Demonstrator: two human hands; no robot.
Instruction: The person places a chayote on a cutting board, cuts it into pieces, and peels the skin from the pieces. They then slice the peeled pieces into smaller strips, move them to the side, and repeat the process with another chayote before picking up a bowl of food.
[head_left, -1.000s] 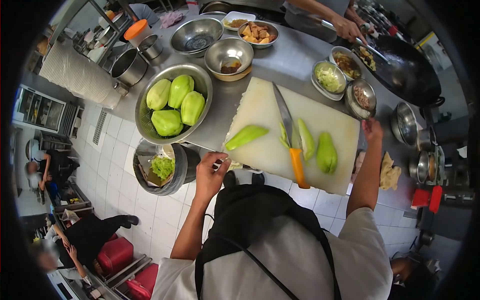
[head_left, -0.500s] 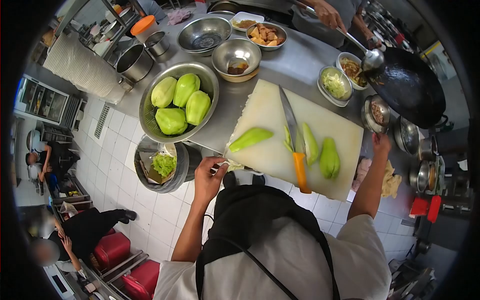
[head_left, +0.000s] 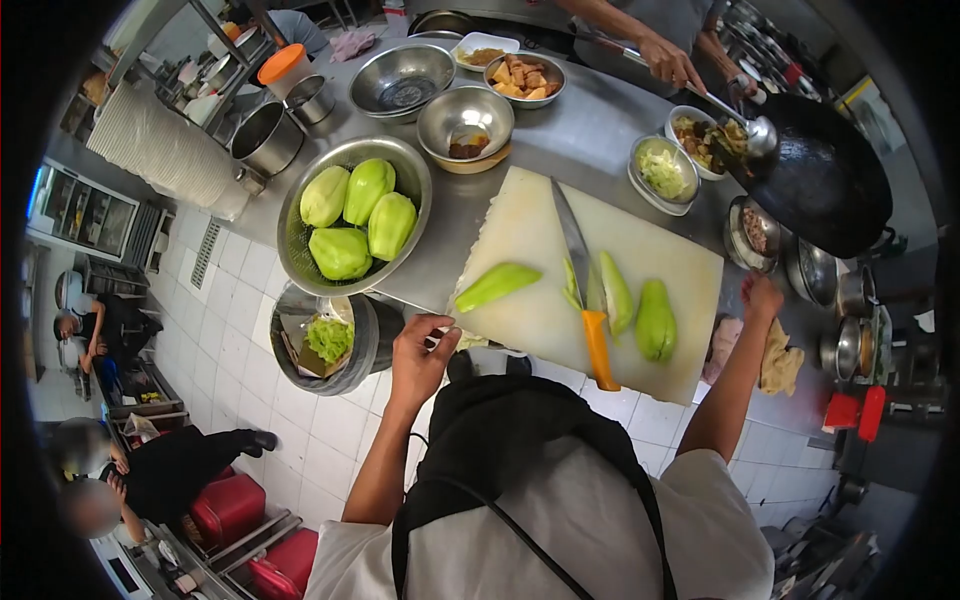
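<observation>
One cutting board [head_left: 520, 250] has the left hand [head_left: 420, 360] at its near left corner, thumb and fingers slightly parted; the right hand [head_left: 762, 298] curls beside a steel bowl [head_left: 740, 250], grip unclear

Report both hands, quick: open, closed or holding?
Left hand: loosely open by the cutting board, nothing visibly held.
Right hand: near the small bowl; grip can't be told.

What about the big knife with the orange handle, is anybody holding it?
No, the knife lies on the cutting board among the cut green pieces, and no hand touches it.
</observation>
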